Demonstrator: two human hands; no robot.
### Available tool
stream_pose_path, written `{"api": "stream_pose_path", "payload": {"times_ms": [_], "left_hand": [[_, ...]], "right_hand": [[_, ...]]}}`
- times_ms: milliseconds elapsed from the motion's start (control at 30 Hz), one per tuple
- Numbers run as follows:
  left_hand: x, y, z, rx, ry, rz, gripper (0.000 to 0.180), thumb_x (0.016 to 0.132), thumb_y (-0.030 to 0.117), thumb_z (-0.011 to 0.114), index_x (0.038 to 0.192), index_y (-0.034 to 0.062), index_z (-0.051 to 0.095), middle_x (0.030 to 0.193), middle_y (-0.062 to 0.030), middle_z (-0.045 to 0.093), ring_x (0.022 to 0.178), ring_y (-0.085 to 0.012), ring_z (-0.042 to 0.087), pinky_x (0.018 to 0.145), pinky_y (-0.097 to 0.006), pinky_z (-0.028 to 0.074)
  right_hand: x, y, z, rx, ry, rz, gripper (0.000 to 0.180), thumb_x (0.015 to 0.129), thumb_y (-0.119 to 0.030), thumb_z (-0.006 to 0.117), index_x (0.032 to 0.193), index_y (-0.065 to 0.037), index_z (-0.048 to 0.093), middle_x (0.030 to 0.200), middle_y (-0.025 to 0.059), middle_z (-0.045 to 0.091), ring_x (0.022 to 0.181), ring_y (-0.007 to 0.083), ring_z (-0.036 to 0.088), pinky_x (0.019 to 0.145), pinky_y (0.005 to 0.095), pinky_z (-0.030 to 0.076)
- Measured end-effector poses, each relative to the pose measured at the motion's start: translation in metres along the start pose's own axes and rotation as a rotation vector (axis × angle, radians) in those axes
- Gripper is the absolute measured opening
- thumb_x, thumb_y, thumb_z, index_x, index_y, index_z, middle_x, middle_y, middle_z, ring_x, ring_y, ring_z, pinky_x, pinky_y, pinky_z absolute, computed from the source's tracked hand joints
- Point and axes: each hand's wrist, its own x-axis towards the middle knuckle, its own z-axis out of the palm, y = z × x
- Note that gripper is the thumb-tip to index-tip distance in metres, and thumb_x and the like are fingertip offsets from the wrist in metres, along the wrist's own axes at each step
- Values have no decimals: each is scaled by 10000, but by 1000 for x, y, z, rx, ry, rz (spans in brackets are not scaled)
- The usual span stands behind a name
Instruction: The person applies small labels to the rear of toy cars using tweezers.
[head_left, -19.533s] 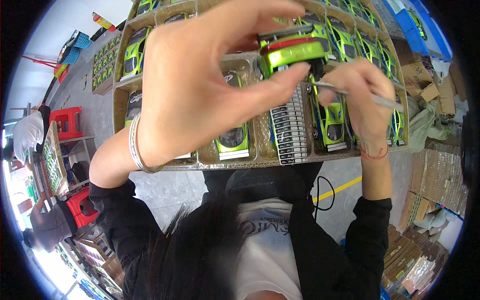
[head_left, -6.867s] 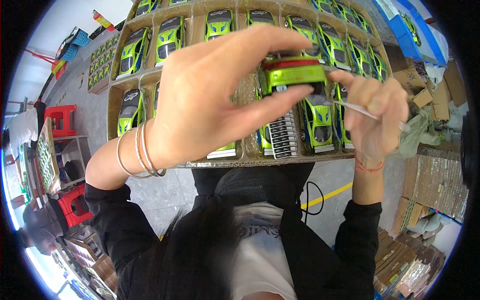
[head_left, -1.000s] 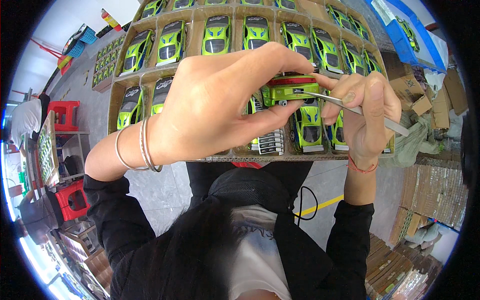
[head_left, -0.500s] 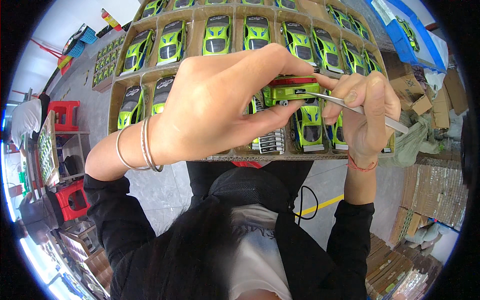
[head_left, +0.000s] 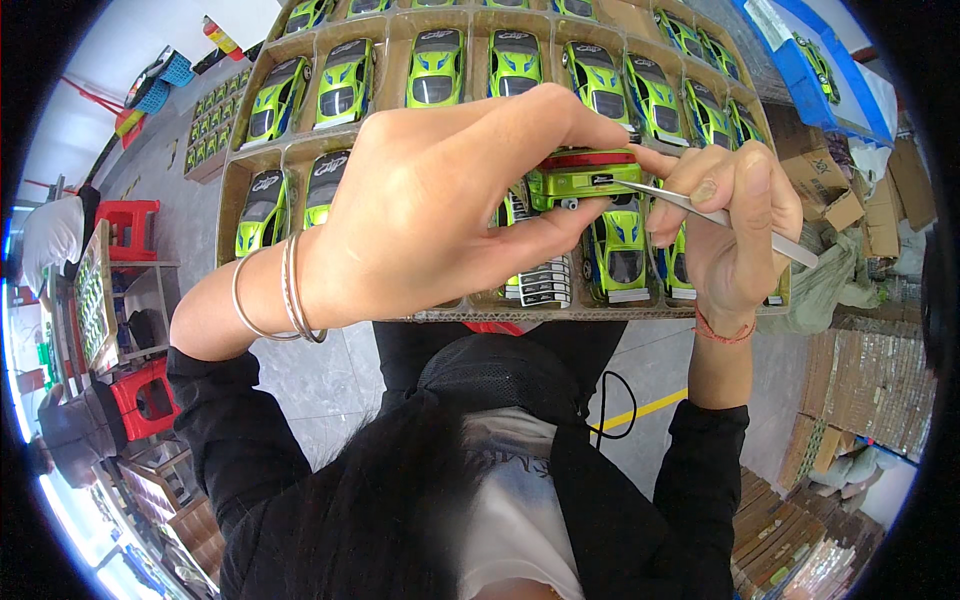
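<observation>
My left hand (head_left: 440, 200) grips a green toy car (head_left: 560, 186) between thumb and fingers, its rear end with a red strip turned toward my right hand. Closed around a pair of metal tweezers (head_left: 700, 212), my right hand (head_left: 735, 205) holds their fine tip against a small dark slot on the car's end. A sheet of striped black-and-white stickers (head_left: 545, 287) lies partly hidden under my left hand. Below both hands is a cardboard tray (head_left: 400, 148) with compartments, filled with green toy cars (head_left: 617, 250) with black and blue markings.
A blue bin (head_left: 800, 100) with another green car stands at the far right. Cardboard boxes (head_left: 820, 185) and stacked flattened cardboard (head_left: 870, 385) line the right side. Red stools (head_left: 128, 230) are on the left, beside a shelf. People sit at the far left.
Hardly anything differs. The tweezers' tip stays at the car's slot, and both hands keep their hold with only a tiny shift of the car.
</observation>
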Motion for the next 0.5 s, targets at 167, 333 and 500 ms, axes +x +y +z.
{"api": "stream_pose_path", "payload": {"times_ms": [167,333,500], "left_hand": [[0,0,-1,-1,-3,1,413,760,23,824,1143,-5,673,1025,-126,727,935,-198,732,815,-285,575],[0,-1,1,-12,5,14,398,765,14,819,1133,-17,670,1037,-125,724,940,-201,731,821,-291,577],[1,1,1,-34,-2,1,341,754,-6,823,1057,-25,670,1036,-141,724,968,-232,728,831,-307,578]], "right_hand": [[0,0,1,-16,3,-4,365,1077,-225,387,836,-1,545,724,161,638,633,224,649,934,539,531],[0,1,-1,0,-7,-18,359,1076,-214,388,837,3,546,725,160,639,638,223,653,933,534,533],[0,0,0,-16,-6,-4,364,1075,-215,392,832,7,548,724,160,639,627,218,651,923,527,541]]}}
